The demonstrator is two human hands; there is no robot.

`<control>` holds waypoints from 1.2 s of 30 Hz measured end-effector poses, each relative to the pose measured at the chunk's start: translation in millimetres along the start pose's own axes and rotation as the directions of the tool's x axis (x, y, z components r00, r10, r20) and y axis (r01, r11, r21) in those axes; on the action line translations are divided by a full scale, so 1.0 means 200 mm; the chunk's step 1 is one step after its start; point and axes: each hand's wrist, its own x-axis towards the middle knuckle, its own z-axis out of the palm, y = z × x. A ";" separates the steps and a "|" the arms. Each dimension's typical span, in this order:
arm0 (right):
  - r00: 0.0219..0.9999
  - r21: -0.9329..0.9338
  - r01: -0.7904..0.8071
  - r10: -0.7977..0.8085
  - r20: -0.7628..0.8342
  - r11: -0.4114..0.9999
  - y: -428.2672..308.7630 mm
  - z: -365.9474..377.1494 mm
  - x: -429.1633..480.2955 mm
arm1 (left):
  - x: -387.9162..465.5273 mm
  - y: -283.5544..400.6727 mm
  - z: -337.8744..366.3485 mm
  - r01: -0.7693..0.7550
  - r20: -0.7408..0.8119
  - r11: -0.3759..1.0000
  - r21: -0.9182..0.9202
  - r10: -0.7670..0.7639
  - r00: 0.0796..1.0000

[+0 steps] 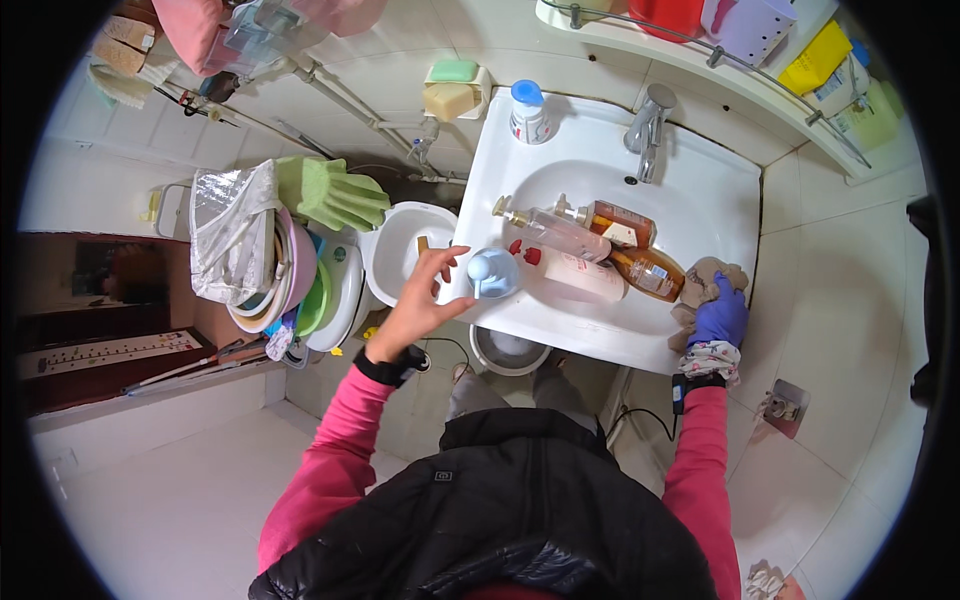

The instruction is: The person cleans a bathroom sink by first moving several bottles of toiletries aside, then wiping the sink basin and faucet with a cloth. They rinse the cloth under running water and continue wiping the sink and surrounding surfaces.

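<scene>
My bare left hand [422, 298] is beside a pale blue pump bottle [496, 274] on the sink's left rim. Its fingers are spread and nothing is in them; the thumb tip is close to the pump's spout. My right hand [718, 315], in a purple-blue rubber glove, grips a grey-brown cloth [709, 279] on the basin's right rim. Between the hands, several bottles lie in the white washbasin [712, 195]: a clear pump bottle [562, 234], an amber pump bottle [624, 222], a brown bottle [651, 273] and a pale pink bottle with a red top [589, 276].
A blue-topped pump bottle [529, 114] stands near the chrome faucet [651, 124]. Soap bars [450, 97] rest in a wall holder. A bucket [510, 352] is under the sink's front edge. Stacked basins [289, 277] and a green rubber glove [330, 191] are at left, a wall shelf [690, 56] above.
</scene>
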 end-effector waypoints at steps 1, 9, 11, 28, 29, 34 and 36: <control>1.000 0.009 -0.018 0.018 -0.010 1.000 -0.01 0.00 0.00 | 0.00 0.02 0.04 -0.041 -0.052 0.998 0.045 0.043 0.998; 0.988 0.112 -0.084 0.097 -0.116 0.990 -0.05 -0.02 0.02 | 0.18 -0.01 0.16 0.003 -0.047 0.990 -0.141 -0.010 0.999; 0.982 0.323 -0.137 0.170 -0.078 0.936 -0.04 0.00 0.01 | 0.23 0.06 0.17 -0.091 -0.092 0.979 -0.180 0.075 0.993; 0.984 0.051 0.078 -0.069 -0.163 0.996 0.07 0.07 0.01 | 1.71 0.17 0.41 -0.174 -0.088 0.946 -0.272 0.156 0.984; 0.983 0.059 0.072 -0.061 -0.173 0.996 0.06 0.06 0.01 | 1.73 0.16 0.41 -0.147 -0.074 0.955 -0.259 0.132 0.989; 0.989 -0.050 0.063 -0.069 -0.128 0.997 0.00 0.00 -0.01 | 1.71 0.15 0.33 -0.126 -0.026 0.987 -0.102 0.124 0.992; 0.994 0.278 -0.064 0.085 -0.063 0.958 -0.02 -0.02 -0.02 | 1.68 0.17 0.33 -0.141 -0.043 0.987 -0.082 0.138 0.989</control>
